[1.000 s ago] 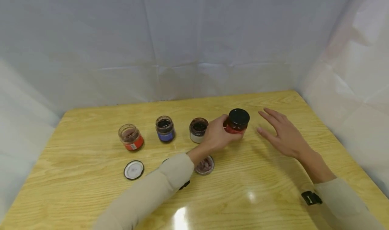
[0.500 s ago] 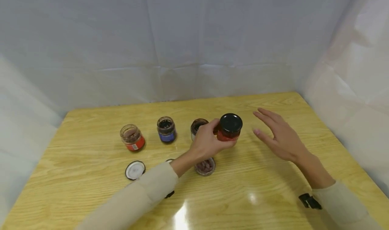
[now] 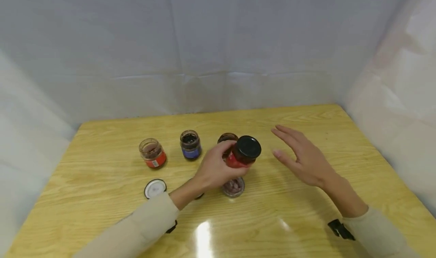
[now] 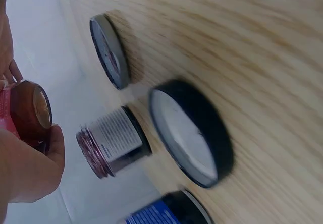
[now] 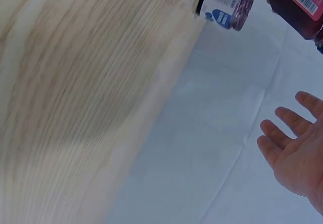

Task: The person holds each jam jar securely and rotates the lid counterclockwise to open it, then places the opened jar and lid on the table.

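My left hand (image 3: 216,167) grips a red-labelled jar (image 3: 242,154) topped with a black lid, held above the table and tilted a little. In the left wrist view the bottom of this jar (image 4: 33,105) shows between fingers and thumb. To its right hovers my right hand (image 3: 304,159), fingers extended, apart from the jar and holding nothing. Partly hidden behind the held jar stands an uncapped jar with a white label (image 4: 113,141). Below the left hand, a lid smeared with jam (image 3: 234,186) lies inner side up.
Two more uncapped jars stand to the left, one with a blue label (image 3: 190,146) and one with a red label (image 3: 153,154). A white-lined lid (image 3: 155,188) lies before the red one. A black-rimmed lid (image 4: 192,133) is mostly covered by my left arm in the head view.
My left hand has carried the lidded jar leftward and nearer to me, now in front of the white-labelled jar. The right hand has drifted slightly left, still empty.
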{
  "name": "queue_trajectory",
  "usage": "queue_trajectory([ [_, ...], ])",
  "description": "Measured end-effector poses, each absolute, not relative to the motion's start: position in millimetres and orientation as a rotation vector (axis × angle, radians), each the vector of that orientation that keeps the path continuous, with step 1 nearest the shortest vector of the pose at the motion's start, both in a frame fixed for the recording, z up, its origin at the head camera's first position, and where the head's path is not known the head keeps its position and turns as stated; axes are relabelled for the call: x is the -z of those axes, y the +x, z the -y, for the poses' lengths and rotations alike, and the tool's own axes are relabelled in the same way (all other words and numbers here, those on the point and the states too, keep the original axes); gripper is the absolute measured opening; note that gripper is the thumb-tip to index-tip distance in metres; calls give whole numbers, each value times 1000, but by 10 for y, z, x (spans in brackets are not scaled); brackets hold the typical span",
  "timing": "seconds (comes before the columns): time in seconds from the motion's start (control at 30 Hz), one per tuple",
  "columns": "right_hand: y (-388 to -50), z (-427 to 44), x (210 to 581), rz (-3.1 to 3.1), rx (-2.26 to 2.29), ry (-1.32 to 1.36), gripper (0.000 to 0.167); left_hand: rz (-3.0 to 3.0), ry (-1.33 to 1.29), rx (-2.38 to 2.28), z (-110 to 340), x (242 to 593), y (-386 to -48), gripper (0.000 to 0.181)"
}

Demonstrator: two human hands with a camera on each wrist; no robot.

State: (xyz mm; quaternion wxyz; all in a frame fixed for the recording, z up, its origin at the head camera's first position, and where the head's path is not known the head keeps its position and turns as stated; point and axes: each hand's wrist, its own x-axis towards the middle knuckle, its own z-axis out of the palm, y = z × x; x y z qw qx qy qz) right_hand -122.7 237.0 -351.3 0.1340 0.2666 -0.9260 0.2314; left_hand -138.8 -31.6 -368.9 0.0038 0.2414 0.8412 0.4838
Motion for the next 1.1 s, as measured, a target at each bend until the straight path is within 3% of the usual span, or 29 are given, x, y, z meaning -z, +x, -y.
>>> queue_trajectory([
  [0.57, -1211, -2010, 3587, 2718, -721, 865, 55, -2678, 678, -1515, 760, 3799, -1308, 55],
  [1.1, -1198, -1669, 3610, 2734, -883, 955, 54, -2777, 632, -1370, 905, 3847, -1257, 57],
])
